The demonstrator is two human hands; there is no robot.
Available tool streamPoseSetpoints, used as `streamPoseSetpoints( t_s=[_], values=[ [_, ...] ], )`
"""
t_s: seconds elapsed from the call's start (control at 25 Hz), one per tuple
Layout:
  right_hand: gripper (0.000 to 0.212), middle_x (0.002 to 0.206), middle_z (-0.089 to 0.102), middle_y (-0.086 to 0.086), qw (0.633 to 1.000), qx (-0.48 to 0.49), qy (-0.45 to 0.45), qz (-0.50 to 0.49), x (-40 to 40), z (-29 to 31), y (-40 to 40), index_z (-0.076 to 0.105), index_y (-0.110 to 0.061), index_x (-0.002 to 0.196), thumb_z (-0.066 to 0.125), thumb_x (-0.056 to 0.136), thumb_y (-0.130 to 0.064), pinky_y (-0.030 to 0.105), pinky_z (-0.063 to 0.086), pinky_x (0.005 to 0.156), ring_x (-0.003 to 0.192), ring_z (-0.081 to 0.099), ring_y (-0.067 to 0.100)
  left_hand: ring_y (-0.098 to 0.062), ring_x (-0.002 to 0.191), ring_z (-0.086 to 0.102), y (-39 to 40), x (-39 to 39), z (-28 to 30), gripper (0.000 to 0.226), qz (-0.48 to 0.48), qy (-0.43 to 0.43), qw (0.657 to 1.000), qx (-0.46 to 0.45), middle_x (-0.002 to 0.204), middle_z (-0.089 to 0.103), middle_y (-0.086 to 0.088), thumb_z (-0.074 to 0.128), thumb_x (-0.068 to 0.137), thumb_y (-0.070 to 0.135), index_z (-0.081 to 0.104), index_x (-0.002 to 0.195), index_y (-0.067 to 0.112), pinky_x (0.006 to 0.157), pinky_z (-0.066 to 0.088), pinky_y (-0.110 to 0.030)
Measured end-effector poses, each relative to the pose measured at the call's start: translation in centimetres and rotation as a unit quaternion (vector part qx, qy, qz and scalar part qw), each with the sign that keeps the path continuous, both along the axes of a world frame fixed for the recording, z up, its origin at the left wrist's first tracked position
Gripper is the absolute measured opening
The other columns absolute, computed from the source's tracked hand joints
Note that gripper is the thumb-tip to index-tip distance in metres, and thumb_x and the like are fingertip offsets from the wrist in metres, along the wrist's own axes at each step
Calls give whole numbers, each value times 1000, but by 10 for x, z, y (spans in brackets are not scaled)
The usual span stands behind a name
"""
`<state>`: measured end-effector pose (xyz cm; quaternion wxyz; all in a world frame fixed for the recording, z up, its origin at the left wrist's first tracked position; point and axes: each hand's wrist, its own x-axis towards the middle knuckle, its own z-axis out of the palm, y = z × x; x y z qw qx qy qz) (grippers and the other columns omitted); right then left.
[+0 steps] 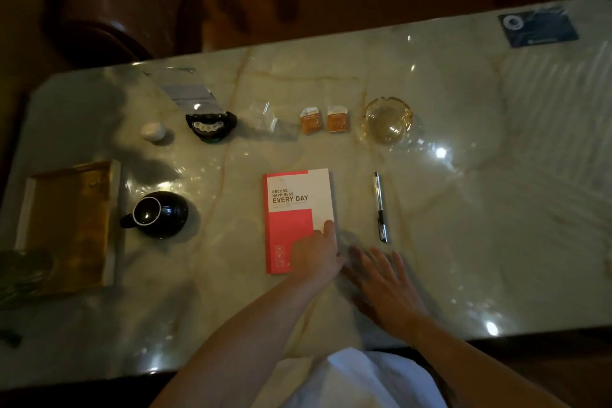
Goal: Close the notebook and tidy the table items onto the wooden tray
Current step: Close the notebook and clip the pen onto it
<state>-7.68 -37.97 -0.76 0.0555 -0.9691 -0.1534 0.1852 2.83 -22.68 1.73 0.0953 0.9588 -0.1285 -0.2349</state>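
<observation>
Hands flat — left hand (316, 253) pressing closed notebook (298, 219), right hand (384, 281) spread; wooden tray (71, 225) bare.

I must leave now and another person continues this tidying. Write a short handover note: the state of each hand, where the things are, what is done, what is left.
Left hand: open, fingers pressing on the closed red-and-white notebook at the table centre.
Right hand: open, flat on the marble table beside the notebook, holding nothing.
Black-and-silver pen: lying right of the notebook.
Two orange tea sachets and the clear glass ashtray: far side.
Black mug: just right of the wooden tray, which is at the left edge.
Done: notebook closed.
Left: move the items onto the tray.
</observation>
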Motion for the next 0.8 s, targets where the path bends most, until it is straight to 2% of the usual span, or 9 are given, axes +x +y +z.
streamPoseSetpoints(
  t_s=[0.12,0.2,0.28,0.36,0.48,0.56,0.68,0.8],
  values=[
    [56,142,45,3,999,26,-19,9,7,0,-6,46,-29,137,59,84,-40,54,44,100,126,49,30,-27,78,66,7,-3,-5,48,-5,-3,1000,-9,92,65,-6,58,85,48,36,118,20,57,45,-32],
    [35,119,56,-2,997,60,-55,-21,19,4,-12,53,-27,120,49,86,-31,42,48,87,105,60,25,-29,83,67,16,-1,-4,44,-8,19,1000,-16,96,68,-5,56,85,47,40,118,22,64,49,-34],
    [24,104,62,1,987,80,-73,-114,42,9,-22,58,-24,110,52,88,-30,41,49,76,91,62,27,-27,91,66,31,9,-2,39,-11,81,996,-42,102,68,-2,57,85,43,48,118,23,70,49,-34],
    [25,102,62,5,965,81,-57,-242,74,10,-35,57,-22,108,56,87,-35,41,48,75,91,60,30,-22,96,64,51,29,4,35,0,135,989,-65,106,68,1,61,84,38,56,114,23,78,51,-34],
    [46,114,59,9,926,92,16,-367,115,6,-50,51,-19,118,60,81,-45,43,44,85,103,56,34,-18,92,63,81,72,8,33,32,131,989,-55,101,67,3,69,78,41,62,105,22,78,51,-33],
    [54,115,60,12,911,90,42,-400,132,3,-53,48,-18,116,62,77,-52,42,44,83,104,58,37,-18,92,62,94,103,9,38,42,90,994,-40,99,65,4,72,74,45,61,103,23,75,50,-32],
    [46,104,62,13,909,90,50,-405,149,3,-51,45,-17,104,64,78,-49,40,46,73,88,57,33,-21,109,50,99,138,6,61,15,1,1000,-24,118,52,1,76,68,49,52,119,25,85,47,-39],
    [31,95,64,12,917,82,46,-387,163,4,-48,45,-18,96,62,81,-40,38,45,67,76,52,29,-24,121,39,97,158,-2,85,-10,6,1000,-9,130,41,-1,76,60,60,44,133,29,96,38,-45]
  ],
)
